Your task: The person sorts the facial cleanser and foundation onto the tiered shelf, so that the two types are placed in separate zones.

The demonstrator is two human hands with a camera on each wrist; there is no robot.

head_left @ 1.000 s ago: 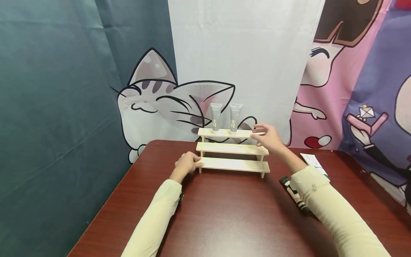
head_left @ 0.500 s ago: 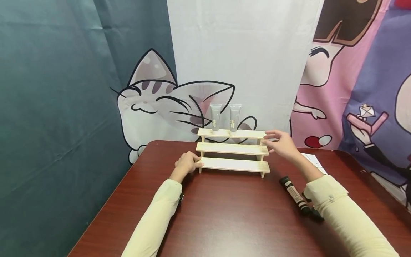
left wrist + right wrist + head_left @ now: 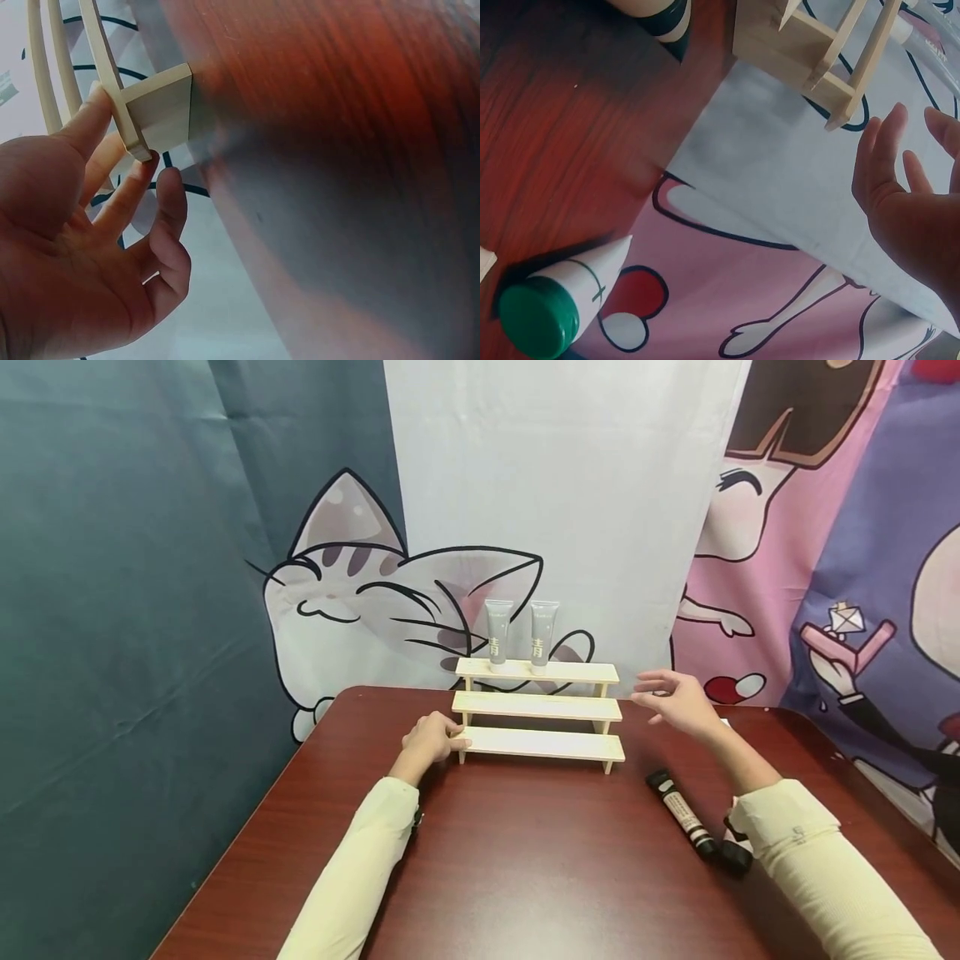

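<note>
Three-tier wooden rack [image 3: 536,705] stands upright on the dark red counter [image 3: 510,860], just right of centre in the head view, its shelves stepping up toward the back. Left hand [image 3: 432,740], near the centre of the frame, is at the left end of the lowest shelf; in the left wrist view the thumb lies against the board and fingertips meet its end, a pinch grip, with the little finger curled clear of the wood. Right hand [image 3: 677,703], right of the rack, is loosely open, fingers slightly bent and spread, holding nothing; a gap separates it from the shelf ends. On the top shelf, left of its middle, two translucent tubes stand side by side, cap down and slightly apart: left tube [image 3: 498,635] and right tube [image 3: 542,637], each with pale lettering. Lower right of the head view: a black tube [image 3: 684,814] with a light label lies aslant on the counter; near its lower end is a black cap [image 3: 736,857], the item behind it partly hidden by the right sleeve [image 3: 810,852]. Right wrist view, lower left: white tube [image 3: 592,281] with green cap [image 3: 540,315], lying on the counter. Behind everything, a printed cartoon backdrop [image 3: 585,485].
</note>
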